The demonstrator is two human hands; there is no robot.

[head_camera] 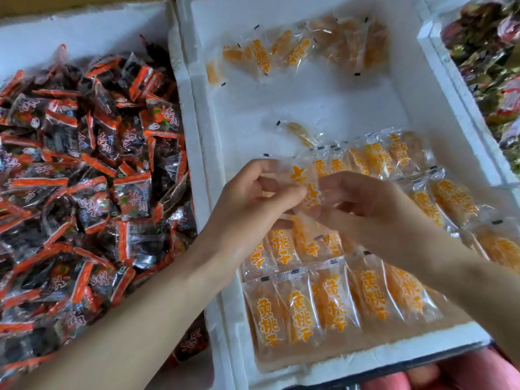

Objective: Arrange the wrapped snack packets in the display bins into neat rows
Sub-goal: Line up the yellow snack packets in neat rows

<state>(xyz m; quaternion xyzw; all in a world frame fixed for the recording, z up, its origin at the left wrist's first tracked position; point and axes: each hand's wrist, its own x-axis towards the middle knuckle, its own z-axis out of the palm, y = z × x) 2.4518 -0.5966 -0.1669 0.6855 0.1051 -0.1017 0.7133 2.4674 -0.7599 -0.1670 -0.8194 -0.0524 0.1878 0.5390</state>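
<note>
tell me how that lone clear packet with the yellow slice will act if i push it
The lone clear plastic packet with a yellow fruit slice likely slides easily on the white foam bin floor; it looks small and flat. Its glossy film is probably slippery, its sealed ends floppy.

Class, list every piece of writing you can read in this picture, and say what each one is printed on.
"黄桃干": orange print on the clear packets in the middle foam bin.
"杏肉": white print on the dark packets in the left bin.
The held packet, pinched by left hand and right hand: print partly covered.
Small print, and the right bin's packets: too blurred to read.
</note>
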